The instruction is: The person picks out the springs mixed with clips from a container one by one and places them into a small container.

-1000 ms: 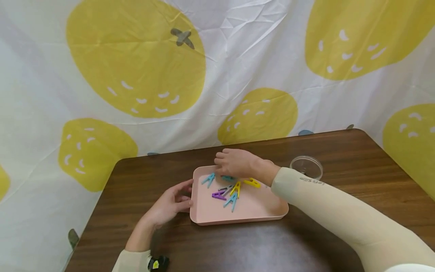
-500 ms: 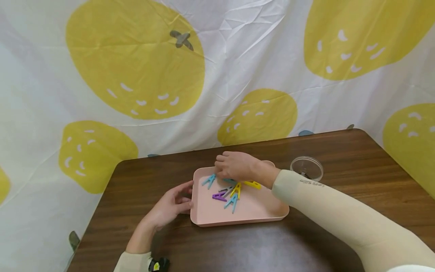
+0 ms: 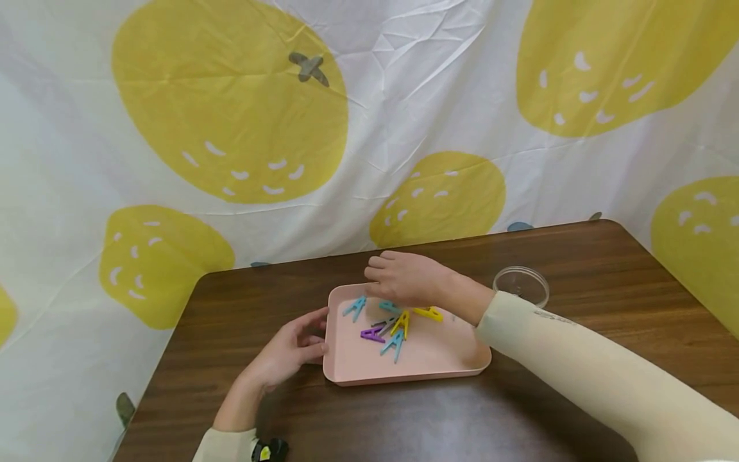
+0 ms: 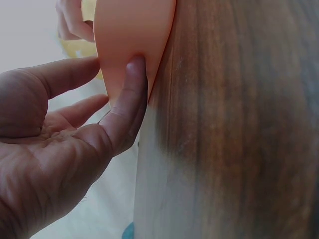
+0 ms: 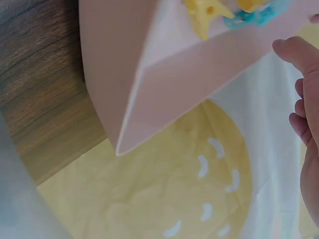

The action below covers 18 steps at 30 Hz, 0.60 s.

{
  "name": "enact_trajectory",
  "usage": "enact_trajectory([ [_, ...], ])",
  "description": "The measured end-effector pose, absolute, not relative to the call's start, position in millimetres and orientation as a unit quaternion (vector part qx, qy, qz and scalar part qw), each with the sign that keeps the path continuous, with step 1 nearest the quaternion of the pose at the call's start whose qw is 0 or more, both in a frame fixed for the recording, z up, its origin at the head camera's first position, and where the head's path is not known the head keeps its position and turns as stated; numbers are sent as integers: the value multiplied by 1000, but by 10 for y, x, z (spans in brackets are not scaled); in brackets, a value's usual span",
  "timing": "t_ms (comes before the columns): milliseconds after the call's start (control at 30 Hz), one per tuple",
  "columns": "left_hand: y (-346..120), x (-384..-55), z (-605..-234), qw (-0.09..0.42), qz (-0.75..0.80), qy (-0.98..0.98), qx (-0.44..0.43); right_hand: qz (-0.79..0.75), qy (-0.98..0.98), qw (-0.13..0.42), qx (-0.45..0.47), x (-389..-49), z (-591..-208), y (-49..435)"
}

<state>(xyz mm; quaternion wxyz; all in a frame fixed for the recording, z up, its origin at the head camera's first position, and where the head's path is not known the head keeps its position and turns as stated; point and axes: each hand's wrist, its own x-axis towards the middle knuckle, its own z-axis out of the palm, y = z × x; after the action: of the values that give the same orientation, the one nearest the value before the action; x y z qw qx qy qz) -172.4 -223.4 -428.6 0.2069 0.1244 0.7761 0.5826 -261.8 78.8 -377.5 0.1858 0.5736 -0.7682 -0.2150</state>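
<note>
A pink tray [image 3: 433, 359] lies on the table with several plastic clothespins in it. Among them are a purple clothespin [image 3: 372, 334], a yellow clothespin [image 3: 402, 323] and a light-blue clothespin [image 3: 394, 345]. Another blue clothespin [image 3: 355, 308] lies toward the left wall. My left hand [image 3: 288, 346] touches the tray's left wall from outside; the thumb [image 4: 130, 84] rests against it in the left wrist view. Over the tray's far edge hovers my right hand [image 3: 404, 279], above a teal clothespin [image 3: 389, 307]. Nothing shows between its fingers, which are partly out of the right wrist view.
Behind the right forearm stands a clear round dish [image 3: 521, 286], partly hidden by the sleeve. The dark wooden table [image 3: 277, 276] reaches back to a white cloth with yellow fruit prints [image 3: 439, 199]. Another yellow clothespin [image 3: 428, 313] lies below the right hand.
My right hand has risen slightly and shifted a little to the right, showing more of the teal clothespin than half a second ago. The left hand and tray have stayed nearly still.
</note>
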Motion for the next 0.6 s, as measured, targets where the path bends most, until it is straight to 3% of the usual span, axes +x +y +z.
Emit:
enact_trajectory([
  [333, -2230, -1730, -4306, 204, 585, 775, 128, -200, -760, 247, 567, -2417, -3610, 896],
  [600, -2238, -1728, -4306, 202, 581, 778, 127, -157, -770, 265, 559, -2305, -3584, 1011],
])
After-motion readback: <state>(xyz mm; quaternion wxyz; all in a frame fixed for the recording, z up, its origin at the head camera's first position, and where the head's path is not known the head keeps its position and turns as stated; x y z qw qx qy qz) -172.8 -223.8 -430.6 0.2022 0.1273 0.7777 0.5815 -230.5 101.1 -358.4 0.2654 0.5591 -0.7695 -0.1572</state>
